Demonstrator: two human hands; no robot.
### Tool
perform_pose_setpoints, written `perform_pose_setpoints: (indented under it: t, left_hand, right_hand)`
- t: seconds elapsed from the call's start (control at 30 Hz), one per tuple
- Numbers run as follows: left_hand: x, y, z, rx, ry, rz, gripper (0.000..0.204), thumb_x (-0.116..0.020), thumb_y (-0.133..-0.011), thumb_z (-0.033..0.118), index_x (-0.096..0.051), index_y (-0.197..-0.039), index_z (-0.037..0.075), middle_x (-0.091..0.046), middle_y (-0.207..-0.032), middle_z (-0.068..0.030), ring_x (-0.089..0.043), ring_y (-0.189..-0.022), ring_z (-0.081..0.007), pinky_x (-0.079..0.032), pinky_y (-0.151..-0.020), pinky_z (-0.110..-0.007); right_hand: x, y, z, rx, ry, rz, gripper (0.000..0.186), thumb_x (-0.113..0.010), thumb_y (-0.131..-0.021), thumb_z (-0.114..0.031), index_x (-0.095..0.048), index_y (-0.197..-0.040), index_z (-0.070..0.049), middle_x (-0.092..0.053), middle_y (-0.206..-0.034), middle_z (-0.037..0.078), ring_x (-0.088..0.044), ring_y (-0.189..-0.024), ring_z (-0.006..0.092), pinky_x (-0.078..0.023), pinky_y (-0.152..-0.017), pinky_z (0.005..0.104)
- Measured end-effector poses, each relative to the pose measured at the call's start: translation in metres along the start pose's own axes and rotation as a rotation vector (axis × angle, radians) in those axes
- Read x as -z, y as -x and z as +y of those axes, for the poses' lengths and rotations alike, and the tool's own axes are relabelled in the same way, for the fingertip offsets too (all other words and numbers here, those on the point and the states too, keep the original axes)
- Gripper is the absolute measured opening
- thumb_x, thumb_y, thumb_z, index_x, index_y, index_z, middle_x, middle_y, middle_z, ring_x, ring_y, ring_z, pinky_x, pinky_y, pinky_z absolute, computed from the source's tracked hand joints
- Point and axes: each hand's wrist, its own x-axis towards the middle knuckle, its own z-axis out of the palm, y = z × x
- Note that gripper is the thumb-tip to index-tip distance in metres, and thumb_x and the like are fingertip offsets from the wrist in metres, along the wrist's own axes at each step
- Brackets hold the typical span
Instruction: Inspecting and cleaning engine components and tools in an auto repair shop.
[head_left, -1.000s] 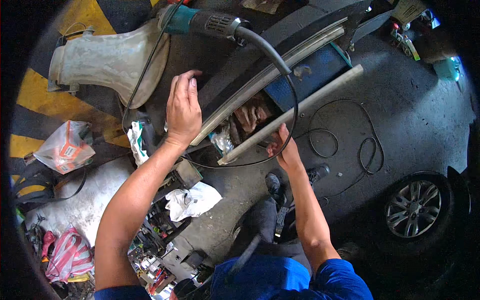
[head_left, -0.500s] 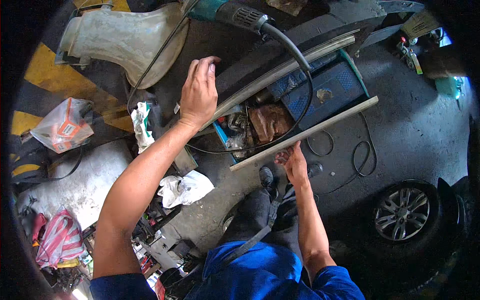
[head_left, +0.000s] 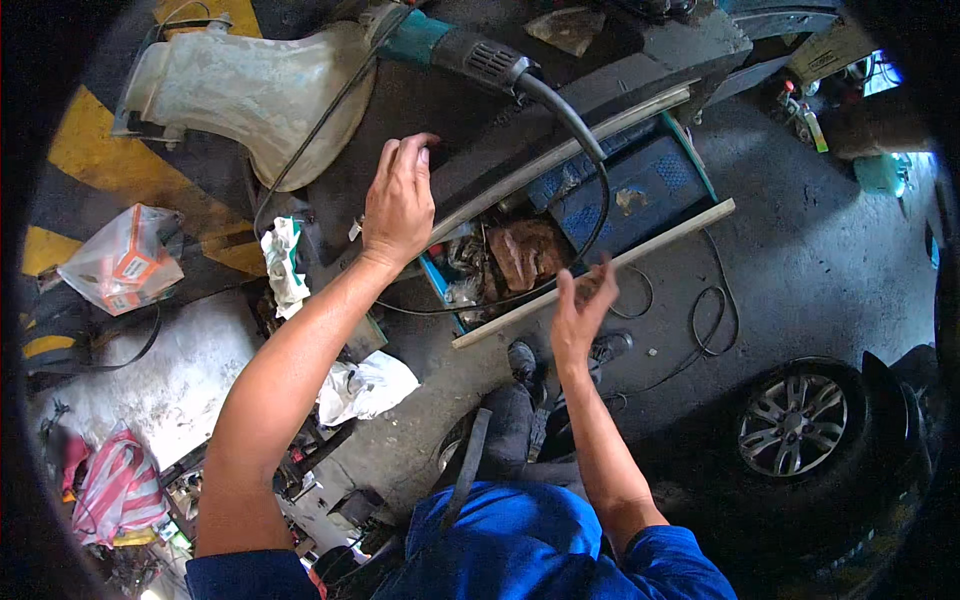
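Note:
My left hand [head_left: 398, 205] is at the edge of a dark bench top [head_left: 480, 165], fingers extended and close together, with nothing seen in it. My right hand [head_left: 582, 315] hovers by the front of a pulled-out drawer [head_left: 600, 273], palm up with thumb and fingers apart. Slight blur softens those fingertips. Inside the drawer lie a blue plastic case [head_left: 655, 190], a brown crumpled packet [head_left: 525, 255] and small parts in clear bags [head_left: 463, 293]. A teal and black corded power tool [head_left: 450, 48] rests on the bench beyond my hands; its black cable [head_left: 603, 190] loops across the drawer.
A large whitish plastic vessel [head_left: 260, 85] stands at the upper left. Left of my arm are a clear bag with an orange box [head_left: 130, 262] and a red-striped bag [head_left: 120, 490]. A wheel [head_left: 795, 425] is at lower right. Cable coils [head_left: 712, 320] lie on the floor.
My right hand has come out from under the drawer's front edge and risen beside it, fingers spreading. My left hand stays at the bench edge. The whole view has shifted slightly.

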Motion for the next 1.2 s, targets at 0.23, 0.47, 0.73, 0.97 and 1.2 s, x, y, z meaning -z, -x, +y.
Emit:
perform_pose_setpoints:
  t: [0.23, 0.47, 0.73, 0.97, 1.2]
  left_hand:
    - [-0.001, 0.001, 0.005, 0.021, 0.018, 0.010, 0.021, -0.041, -0.100, 0.012, -0.055, -0.114, 0.002, -0.054, -0.102, -0.0182, -0.055, -0.097, -0.0382, -0.046, -0.084, -0.044]
    - [0.001, 0.002, 0.007, 0.095, 0.039, -0.039, 0.023, -0.040, -0.101, 0.013, -0.053, -0.117, 0.004, -0.054, -0.104, -0.0163, -0.056, -0.097, -0.0365, -0.047, -0.086, -0.043]
    - [-0.002, 0.000, 0.003, 0.052, 0.031, -0.007, 0.023, -0.040, -0.101, 0.013, -0.053, -0.117, 0.003, -0.054, -0.104, -0.0179, -0.056, -0.097, -0.0380, -0.047, -0.084, -0.044]
    - [-0.002, 0.000, 0.003, 0.060, 0.022, -0.015, 0.023, -0.041, -0.100, 0.012, -0.053, -0.117, 0.003, -0.054, -0.106, -0.0186, -0.056, -0.096, -0.0378, -0.046, -0.085, -0.044]
    - [-0.001, 0.003, 0.004, 0.062, 0.008, -0.008, 0.024, -0.039, -0.102, 0.015, -0.054, -0.116, 0.002, -0.055, -0.106, -0.0182, -0.056, -0.098, -0.0382, -0.045, -0.085, -0.043]
  right_hand:
    - [0.009, 0.020, -0.035, -0.586, -0.559, -0.434, 0.024, -0.058, -0.098, -0.027, -0.057, -0.097, -0.003, -0.056, -0.084, 0.002, -0.057, -0.068, 0.0113, -0.046, -0.060, 0.0272]
    - [0.024, 0.015, -0.024, -0.950, -0.689, -0.426, 0.091, -0.063, -0.091, -0.012, 0.005, -0.152, -0.010, -0.059, -0.103, 0.013, -0.068, -0.072, 0.0244, -0.056, -0.066, 0.0388]
    - [0.017, -0.009, -0.012, -1.000, -0.823, -0.707, 0.060, -0.059, -0.088, -0.004, -0.023, -0.137, -0.006, -0.054, -0.100, 0.019, -0.068, -0.066, 0.0343, -0.058, -0.054, 0.0421]
    - [-0.022, -0.030, -0.013, -0.859, -0.885, -0.812, 0.086, -0.059, -0.087, -0.003, -0.004, -0.153, -0.012, -0.050, -0.120, 0.023, -0.068, -0.068, 0.0306, -0.057, -0.056, 0.0380]
    - [-0.077, -0.041, -0.002, -0.801, -0.896, -0.880, 0.096, -0.050, -0.089, 0.002, 0.018, -0.152, -0.022, -0.006, -0.159, 0.025, -0.066, -0.078, 0.0212, -0.057, -0.064, 0.0349]
